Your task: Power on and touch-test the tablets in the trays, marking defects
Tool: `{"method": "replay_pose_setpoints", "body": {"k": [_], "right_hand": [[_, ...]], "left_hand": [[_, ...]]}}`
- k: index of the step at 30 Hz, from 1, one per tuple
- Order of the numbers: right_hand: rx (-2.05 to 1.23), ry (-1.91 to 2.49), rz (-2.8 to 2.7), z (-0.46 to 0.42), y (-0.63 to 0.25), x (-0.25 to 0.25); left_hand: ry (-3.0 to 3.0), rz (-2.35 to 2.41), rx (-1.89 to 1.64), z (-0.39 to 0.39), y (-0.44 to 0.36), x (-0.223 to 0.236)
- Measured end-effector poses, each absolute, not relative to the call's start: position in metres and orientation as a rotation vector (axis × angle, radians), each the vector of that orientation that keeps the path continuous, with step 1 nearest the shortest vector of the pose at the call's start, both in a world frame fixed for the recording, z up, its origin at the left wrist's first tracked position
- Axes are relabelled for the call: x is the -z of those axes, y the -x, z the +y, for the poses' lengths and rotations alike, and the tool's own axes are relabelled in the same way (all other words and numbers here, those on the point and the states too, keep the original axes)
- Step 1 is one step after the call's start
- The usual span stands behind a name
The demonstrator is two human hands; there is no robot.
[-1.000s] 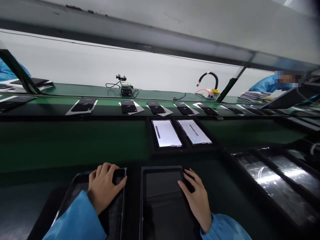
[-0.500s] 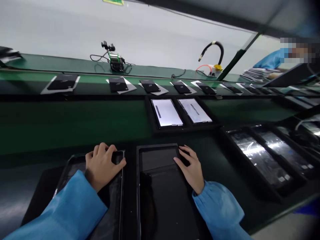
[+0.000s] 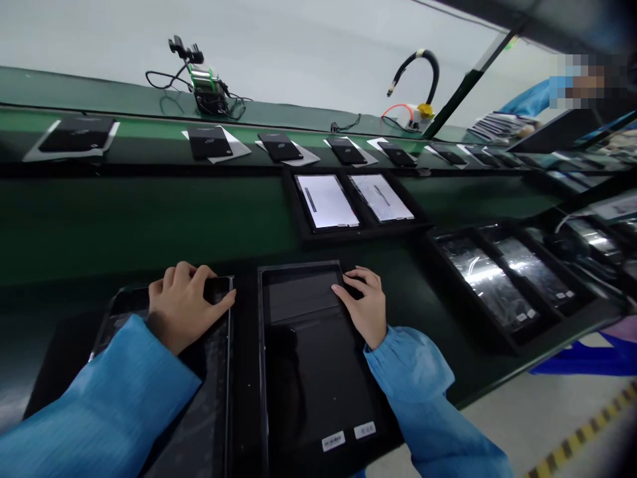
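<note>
**Two hands, two dark tablets, each hand at a far corner**

Two tablets lie side by side on the green worktop (image 3: 124, 226) directly below the person, their long axes running away from the body toward the conveyor. The left hand (image 3: 182, 305) rests curled over the far right corner of the left tablet (image 3: 209, 411), fingers bent over its top edge and thumb stretched along its right rim. The right hand (image 3: 365, 309) lies flat on the far right corner of the right tablet (image 3: 308, 358), fingers loosely spread, gripping nothing. Each hand is nearer its own tablet; the two hands are well apart, with the gap between the devices lying between them.

Whether the left hand truly clamps the tablet edge or merely rests there cannot be told. Blue sleeves hide the near part of the left tablet, and its lower end is cut off by the frame. Both screens are dark, unlike the two lit tablets (image 3: 326, 200) farther out.
</note>
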State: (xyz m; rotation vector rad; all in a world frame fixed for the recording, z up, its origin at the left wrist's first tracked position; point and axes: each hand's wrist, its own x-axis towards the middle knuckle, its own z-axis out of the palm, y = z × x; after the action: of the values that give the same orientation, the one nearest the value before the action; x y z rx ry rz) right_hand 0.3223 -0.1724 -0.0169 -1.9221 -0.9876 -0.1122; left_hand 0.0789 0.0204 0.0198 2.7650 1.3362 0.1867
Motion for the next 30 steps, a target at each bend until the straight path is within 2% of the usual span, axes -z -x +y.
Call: {"method": "replay_pose_setpoints", "body": {"k": [20,25,30], "right_hand": [[0.148,1.967,-1.002,-0.173,-0.320,0.018],[0.142,1.961,-1.071,-0.177,-0.321,0.018],[0.095,1.965,-1.127,-0.179,-0.322,0.022]], "left_hand": [[-2.732,1.320,-0.160,0.022,-0.075,-0.018],[-2.784,1.236,-0.364,0.020,-0.071,-0.012],[-2.816,0.851,-0.675,0.029,-0.046,-0.009]]}}
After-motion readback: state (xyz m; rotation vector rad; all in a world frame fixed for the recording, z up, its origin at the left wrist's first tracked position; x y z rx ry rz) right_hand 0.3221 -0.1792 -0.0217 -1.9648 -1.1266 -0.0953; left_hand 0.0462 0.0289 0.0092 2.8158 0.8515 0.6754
